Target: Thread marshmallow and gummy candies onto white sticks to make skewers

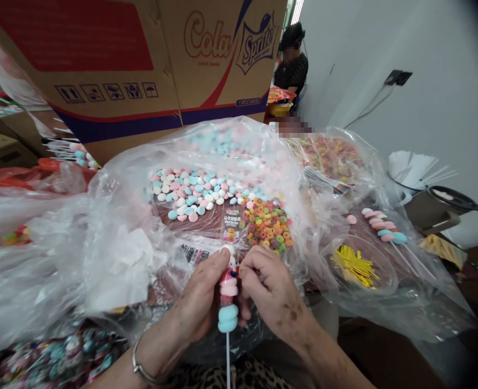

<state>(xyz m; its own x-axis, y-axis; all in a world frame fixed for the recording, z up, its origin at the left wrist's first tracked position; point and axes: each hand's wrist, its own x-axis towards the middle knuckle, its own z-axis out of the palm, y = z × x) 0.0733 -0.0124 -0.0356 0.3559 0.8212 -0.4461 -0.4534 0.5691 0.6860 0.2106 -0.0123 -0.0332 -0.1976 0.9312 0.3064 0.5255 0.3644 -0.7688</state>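
Observation:
A candy skewer [228, 317] stands upright on a white stick, low in the middle of the head view. Blue and pink marshmallow pieces, with a reddish piece between them, are stacked on it. Its upper part shows a printed red, white and blue pattern. My left hand [200, 294] is closed around its left side, thumb near the top. My right hand [273, 289] pinches against the upper right side, its lower fingers beside the candy. What lies between the right fingertips is hidden.
Beyond the hands lie pastel candies [198, 192] and fruit-coloured rings [267, 224] on plastic. At right are gold ties [355, 266] in a round tray, a finished-looking skewer [384, 226] and white sticks [415, 170]. A large carton [161, 65] stands behind; a person [291, 65] sits farther back.

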